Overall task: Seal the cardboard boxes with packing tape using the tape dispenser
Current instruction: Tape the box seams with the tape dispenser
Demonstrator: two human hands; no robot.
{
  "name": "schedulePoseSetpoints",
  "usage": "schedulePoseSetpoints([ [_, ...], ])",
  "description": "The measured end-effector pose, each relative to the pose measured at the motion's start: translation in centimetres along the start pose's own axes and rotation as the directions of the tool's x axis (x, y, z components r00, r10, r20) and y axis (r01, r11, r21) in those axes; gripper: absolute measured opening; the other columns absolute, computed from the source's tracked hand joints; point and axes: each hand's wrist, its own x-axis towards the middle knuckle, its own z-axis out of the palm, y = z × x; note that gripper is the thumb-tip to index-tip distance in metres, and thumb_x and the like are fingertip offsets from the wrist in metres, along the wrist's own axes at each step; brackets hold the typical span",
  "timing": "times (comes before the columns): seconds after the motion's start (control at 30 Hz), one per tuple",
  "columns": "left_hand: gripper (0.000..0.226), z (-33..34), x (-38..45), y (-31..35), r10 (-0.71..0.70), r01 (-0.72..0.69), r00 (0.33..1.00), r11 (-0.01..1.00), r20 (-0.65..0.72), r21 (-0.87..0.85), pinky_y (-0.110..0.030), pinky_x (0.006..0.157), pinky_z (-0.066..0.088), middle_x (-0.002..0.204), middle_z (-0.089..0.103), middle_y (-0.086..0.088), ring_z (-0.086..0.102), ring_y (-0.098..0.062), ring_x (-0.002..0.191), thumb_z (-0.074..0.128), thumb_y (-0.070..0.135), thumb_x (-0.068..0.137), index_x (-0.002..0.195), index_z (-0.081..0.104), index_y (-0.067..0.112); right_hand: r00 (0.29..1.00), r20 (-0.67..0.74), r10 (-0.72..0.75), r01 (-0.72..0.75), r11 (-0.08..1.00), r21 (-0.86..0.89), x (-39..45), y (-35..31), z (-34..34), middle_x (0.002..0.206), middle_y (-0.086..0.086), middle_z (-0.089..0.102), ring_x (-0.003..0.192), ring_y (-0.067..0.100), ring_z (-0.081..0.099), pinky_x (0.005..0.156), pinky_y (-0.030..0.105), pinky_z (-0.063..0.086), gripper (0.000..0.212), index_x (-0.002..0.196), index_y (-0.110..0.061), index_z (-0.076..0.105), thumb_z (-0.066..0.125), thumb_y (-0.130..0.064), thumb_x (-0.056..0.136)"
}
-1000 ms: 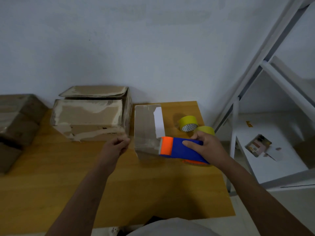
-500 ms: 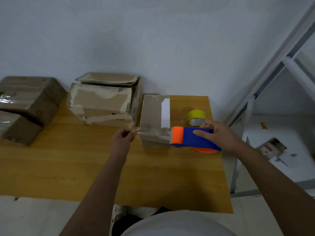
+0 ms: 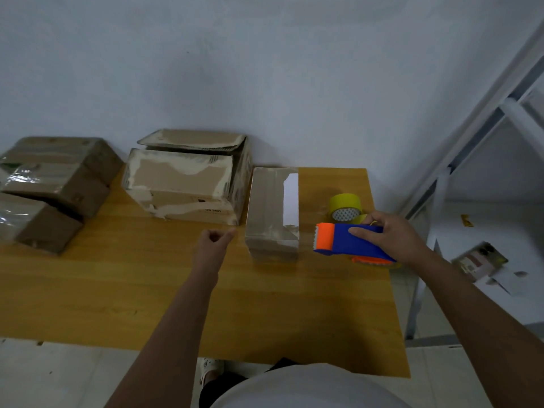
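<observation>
A small upright cardboard box (image 3: 269, 207) with a white label stands mid-table. To its right, my right hand (image 3: 396, 238) grips a blue and orange tape dispenser (image 3: 350, 241), its orange toothed end pointing at the box's lower front. My left hand (image 3: 216, 242) is just left of the box, thumb and forefinger pinched on the end of clear tape. The strip itself is barely visible across the box front. A larger worn box (image 3: 182, 184) with loose top flaps sits behind my left hand.
Two yellow tape rolls (image 3: 346, 206) lie behind the dispenser. Several taped boxes (image 3: 44, 187) are stacked at the far left of the wooden table (image 3: 132, 290). A white metal shelf (image 3: 482, 219) with a small package (image 3: 479, 260) stands to the right, close to the table's edge.
My hands have drawn apart: the dispenser moved right, away from the small box, and my left hand stays pinched at the box's left side. The view shifted to take in more of the table's left.
</observation>
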Motion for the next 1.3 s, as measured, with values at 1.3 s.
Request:
schedulePoseSetpoints([
  [1.3, 0.058, 2.1, 1.4, -1.1, -0.119, 0.118, 0.993, 0.983, -0.004, 0.137, -0.034, 0.07, 0.04, 0.103, 0.049, -0.001, 0.05, -0.018, 0.091, 0.078, 0.049, 0.079, 0.111, 0.048, 0.012, 0.999, 0.032, 0.017, -0.015, 0.996, -0.085, 2.3, 1.1, 1.4, 0.07, -0.01, 0.064, 0.059, 0.002, 0.062, 0.044, 0.011, 0.037, 0.028, 0.082, -0.029, 0.055, 0.063, -0.056, 0.081],
])
